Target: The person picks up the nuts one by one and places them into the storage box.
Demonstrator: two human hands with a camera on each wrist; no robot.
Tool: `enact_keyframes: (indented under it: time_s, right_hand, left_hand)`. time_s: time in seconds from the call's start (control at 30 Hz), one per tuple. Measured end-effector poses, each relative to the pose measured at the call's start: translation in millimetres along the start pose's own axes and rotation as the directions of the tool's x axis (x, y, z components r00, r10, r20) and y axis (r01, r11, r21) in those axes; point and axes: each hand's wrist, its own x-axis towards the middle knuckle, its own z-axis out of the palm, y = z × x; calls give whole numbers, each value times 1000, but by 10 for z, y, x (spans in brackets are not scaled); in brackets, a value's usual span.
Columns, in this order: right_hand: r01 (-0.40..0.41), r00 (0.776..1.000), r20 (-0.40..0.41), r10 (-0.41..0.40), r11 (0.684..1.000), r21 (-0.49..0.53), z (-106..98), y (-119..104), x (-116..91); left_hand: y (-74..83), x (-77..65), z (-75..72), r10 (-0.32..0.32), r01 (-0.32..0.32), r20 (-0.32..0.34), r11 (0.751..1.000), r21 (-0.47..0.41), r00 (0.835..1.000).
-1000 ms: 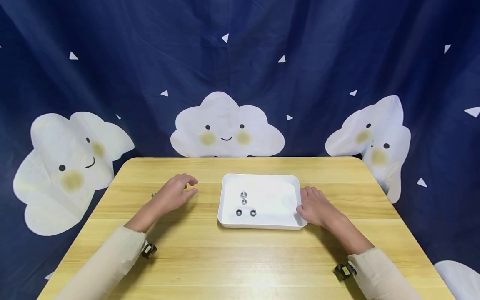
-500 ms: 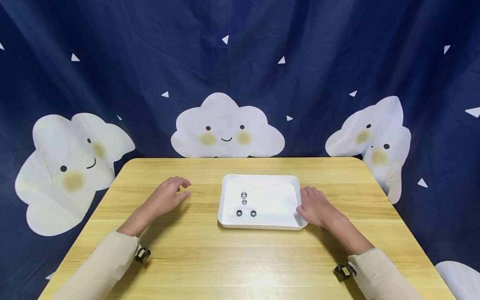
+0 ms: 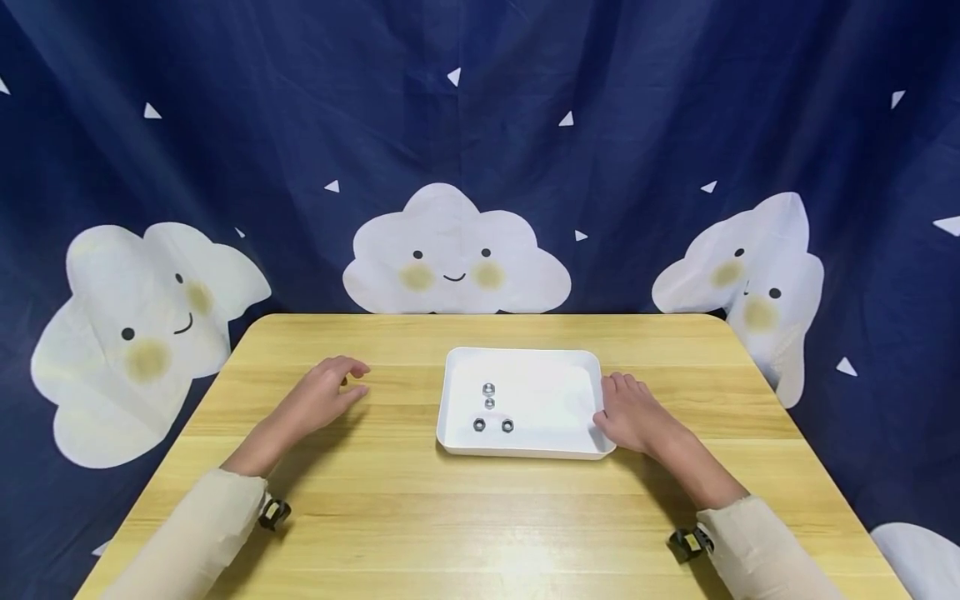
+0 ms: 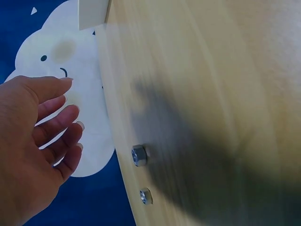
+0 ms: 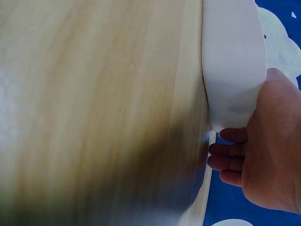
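A white rectangular tray (image 3: 555, 400) lies on the table, and several metal hex nuts rest in its left half, such as one nut (image 3: 489, 389) at the back and another nut (image 3: 507, 426) nearer the front. My right hand (image 3: 637, 414) grips the tray's right rim, thumb over the edge and fingers outside the wall. Left of the tray, my left hand (image 3: 318, 393) hovers over the table with loosely bent fingers and holds nothing. In the left wrist view, one nut (image 4: 139, 155) and a smaller-looking nut (image 4: 146, 196) sit on the wood near that hand.
The wooden table (image 3: 450, 517) has rounded far corners. Behind it hangs a dark blue curtain (image 3: 300, 100) with white cloud and triangle prints. Each wrist carries a small black camera, the left camera (image 3: 274, 513) and the right camera (image 3: 686, 545).
My left hand has drawn back to the left, away from the tray. A nut seen beside its wrist one second ago is now hidden in the head view. Tray and right hand stay put.
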Motion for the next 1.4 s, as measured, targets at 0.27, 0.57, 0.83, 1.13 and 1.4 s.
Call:
enact_keyframes:
  time_s: [0.27, 0.57, 0.83, 1.13, 1.4]
  right_hand:
    - [-2, 1000, -2, 2, 1000, 0, -7, 3, 3]
    - [1, 1000, 3, -1, 1000, 1, -9, 2, 4]
    - [1, 1000, 2, -1, 1000, 8, -4, 0, 0]
    - [-5, 1000, 14, 5, 1000, 9, 8, 21, 5]
    - [2, 1000, -5, -2, 1000, 10, 14, 23, 4]
  left_hand:
    - [-76, -45, 11, -12, 12, -6, 1000, -8, 1000]
    - [-187, -142, 60, -19, 19, -27, 1000, -2, 999]
    - [-286, -246, 87, -35, 35, -41, 999, -21, 999]
    - [-393, -306, 109, -72, 72, -2, 997, -29, 997]
    - [-507, -308, 134, -86, 86, -8, 996, -25, 996]
